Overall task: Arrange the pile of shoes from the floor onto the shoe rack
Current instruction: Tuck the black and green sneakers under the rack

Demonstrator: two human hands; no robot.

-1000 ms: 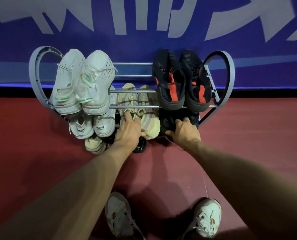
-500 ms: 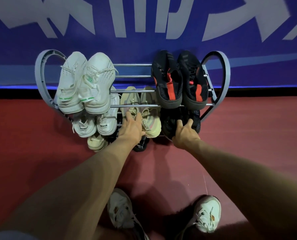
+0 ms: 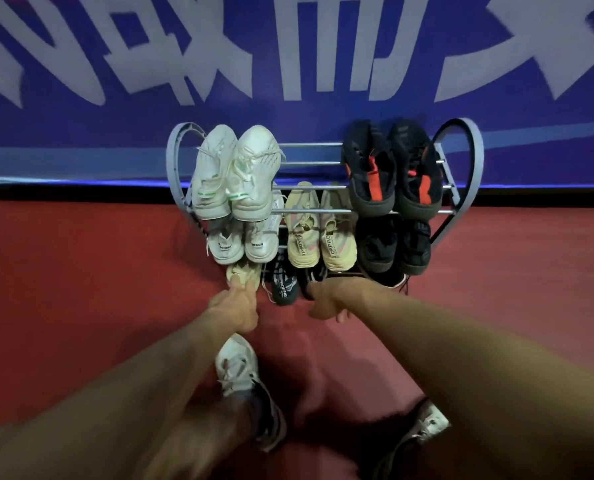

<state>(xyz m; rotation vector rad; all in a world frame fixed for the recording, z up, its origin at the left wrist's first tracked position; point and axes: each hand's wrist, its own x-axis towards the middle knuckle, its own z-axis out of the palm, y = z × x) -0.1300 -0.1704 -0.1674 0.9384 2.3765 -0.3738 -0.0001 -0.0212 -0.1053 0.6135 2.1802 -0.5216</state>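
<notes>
A grey shoe rack (image 3: 461,157) stands against the blue wall. Its top tier carries a white pair with green stripes (image 3: 233,174) and a black-and-red pair (image 3: 392,171). Below sit a white pair (image 3: 243,242), a beige pair (image 3: 319,237) and a black pair (image 3: 395,244). At the bottom lie a cream shoe (image 3: 245,270) and a black patterned shoe (image 3: 283,285). My left hand (image 3: 236,306) reaches the cream shoe's heel with its fingertips; the grip is unclear. My right hand (image 3: 326,301) hangs loosely curled in front of the bottom tier, holding nothing.
The floor is red carpet (image 3: 81,289). My own feet in white sneakers (image 3: 236,365) stand close below the hands. The blue wall banner with large white letters (image 3: 288,64) rises right behind the rack.
Both hands have left the middle tier's beige and black shoes and dropped lower. The left hand moved left to the cream shoe at the bottom. The view pulled back from the rack.
</notes>
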